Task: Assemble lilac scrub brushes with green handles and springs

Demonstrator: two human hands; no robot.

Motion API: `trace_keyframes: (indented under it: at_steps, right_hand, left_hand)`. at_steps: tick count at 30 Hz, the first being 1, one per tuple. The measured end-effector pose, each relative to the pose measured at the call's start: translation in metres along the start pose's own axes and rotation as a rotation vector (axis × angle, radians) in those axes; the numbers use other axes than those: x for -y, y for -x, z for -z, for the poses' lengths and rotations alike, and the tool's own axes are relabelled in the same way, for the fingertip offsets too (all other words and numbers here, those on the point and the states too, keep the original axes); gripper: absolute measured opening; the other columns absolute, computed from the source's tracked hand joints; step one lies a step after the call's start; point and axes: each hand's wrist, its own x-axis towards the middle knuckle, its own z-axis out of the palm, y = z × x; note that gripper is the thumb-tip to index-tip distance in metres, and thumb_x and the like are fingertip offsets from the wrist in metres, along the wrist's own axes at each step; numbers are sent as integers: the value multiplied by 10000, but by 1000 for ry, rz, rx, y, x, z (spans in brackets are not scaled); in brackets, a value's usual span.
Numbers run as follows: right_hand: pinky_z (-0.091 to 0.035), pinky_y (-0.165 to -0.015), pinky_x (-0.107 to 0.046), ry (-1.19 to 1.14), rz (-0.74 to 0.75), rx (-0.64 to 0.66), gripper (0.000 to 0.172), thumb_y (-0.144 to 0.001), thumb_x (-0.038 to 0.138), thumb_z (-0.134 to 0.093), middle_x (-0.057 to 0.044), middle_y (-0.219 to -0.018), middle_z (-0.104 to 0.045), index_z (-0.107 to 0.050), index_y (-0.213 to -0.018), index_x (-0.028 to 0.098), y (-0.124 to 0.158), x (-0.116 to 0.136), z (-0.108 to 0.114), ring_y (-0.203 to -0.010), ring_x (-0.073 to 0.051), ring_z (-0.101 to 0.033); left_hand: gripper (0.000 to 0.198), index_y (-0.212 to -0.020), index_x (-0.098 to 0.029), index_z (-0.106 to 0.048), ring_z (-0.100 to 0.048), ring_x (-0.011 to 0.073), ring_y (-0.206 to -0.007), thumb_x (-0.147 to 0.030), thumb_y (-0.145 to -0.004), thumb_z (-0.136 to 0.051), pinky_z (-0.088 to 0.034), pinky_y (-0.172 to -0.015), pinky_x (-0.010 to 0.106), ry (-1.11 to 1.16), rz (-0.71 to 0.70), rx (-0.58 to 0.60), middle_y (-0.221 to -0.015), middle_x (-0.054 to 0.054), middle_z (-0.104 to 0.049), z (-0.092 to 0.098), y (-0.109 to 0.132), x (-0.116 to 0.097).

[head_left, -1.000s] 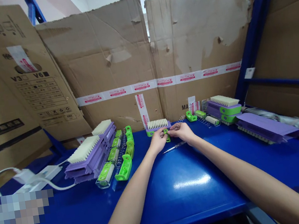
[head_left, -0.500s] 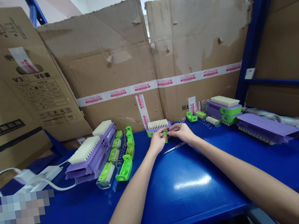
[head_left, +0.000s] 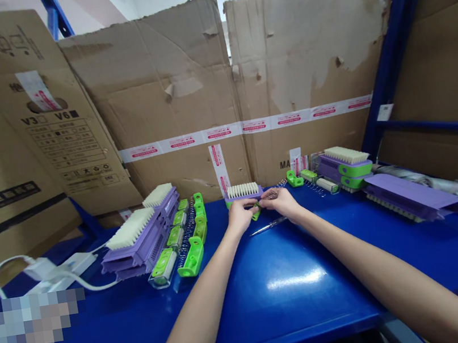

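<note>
Before the brush (head_left: 243, 190), a green clip (head_left: 256, 212), pinched in the left hand (head_left: 241, 215), could be dropped if loosely gripped; whether the right hand (head_left: 282, 203) grasps anything cannot be told.

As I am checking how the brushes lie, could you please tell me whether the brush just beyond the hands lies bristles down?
No, the brush shows its pale bristles pointing upward above its purple base.

Beneath the fingers (head_left: 246, 204), a smooth, glossy finish is shown by the bench (head_left: 292, 305). A green plastic piece (head_left: 256, 212) is held in them. Behind them, rough, matt cardboard (head_left: 172, 111) is crossed by smooth tape (head_left: 223, 132); to their left, springs (head_left: 187, 238) are formed of metal wire.
</note>
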Motion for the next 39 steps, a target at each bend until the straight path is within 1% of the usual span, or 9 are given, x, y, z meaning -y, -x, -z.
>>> trace_keyframes:
  at_steps: [4,10,18,23,26,28,33,36,39]
  right_hand:
    - [-460,-572,-246,19,11,12,280,-511,269,-741,10,-630,-622,-606,-722,145,1,0,-1,-615,-121,-571]
    - [-512,-594,-256,-57,-66,18,279,-527,225,-758,9,-654,-620,-595,-739,146,4,3,-3,-634,-121,-593]
    - [-541,-640,-262,-213,-95,70,352,-480,224,-814,1,-671,-649,-585,-735,144,7,5,-6,-648,-121,-621]
    - [-540,-641,-269,-198,-78,133,396,-449,210,-812,-2,-695,-664,-621,-789,141,7,4,-6,-635,-127,-626]
    - [-536,-622,-259,-173,-87,147,380,-449,179,-798,0,-686,-664,-640,-791,133,8,6,-6,-615,-120,-618]
    - [-530,-608,-246,-145,-88,148,353,-464,168,-786,0,-676,-663,-648,-787,131,8,9,-5,-613,-117,-615]
    - [-524,-604,-245,-77,-85,131,294,-507,184,-757,-2,-671,-662,-653,-778,140,8,10,-4,-631,-122,-618]
    - [-511,-588,-247,-27,-47,131,288,-510,196,-753,-4,-660,-659,-658,-775,134,6,7,-3,-600,-118,-601]
    - [-488,-556,-233,30,9,135,261,-522,207,-741,-7,-646,-653,-669,-757,121,5,5,-3,-563,-106,-572]
  left_hand:
    - [424,-1089,-148,-648,-665,169,-674,-104,-669,-685,-533,-662,293,-74,80,14,-846,76,-721,1,1,-1]
    - [449,-1029,-113,-648,-622,132,-627,-88,-592,-750,-492,-604,232,-109,150,-8,-721,46,-685,0,4,-9]
    - [598,-1180,-87,-540,-527,76,-500,-19,-605,-689,-390,-450,175,106,283,44,-664,-10,-625,4,8,-21]
    - [671,-1241,-92,-511,-473,67,-448,49,-592,-605,-375,-449,182,158,269,96,-542,-67,-545,4,7,-20]
    - [562,-1149,-102,-593,-460,59,-448,57,-611,-569,-352,-436,173,169,236,135,-534,-63,-526,5,7,-21]
    - [478,-1077,-100,-631,-484,60,-472,55,-632,-551,-351,-431,168,186,234,152,-586,-36,-568,7,8,-23]
    - [383,-1028,-102,-627,-602,105,-587,-7,-657,-616,-487,-546,215,249,333,130,-751,43,-669,12,10,-26]
    - [452,-1090,-97,-580,-641,136,-645,-1,-652,-638,-553,-641,290,328,388,136,-774,52,-668,13,12,-26]
    - [500,-1110,-99,-565,-651,152,-684,32,-634,-643,-578,-687,349,397,393,126,-802,55,-663,11,14,-26]
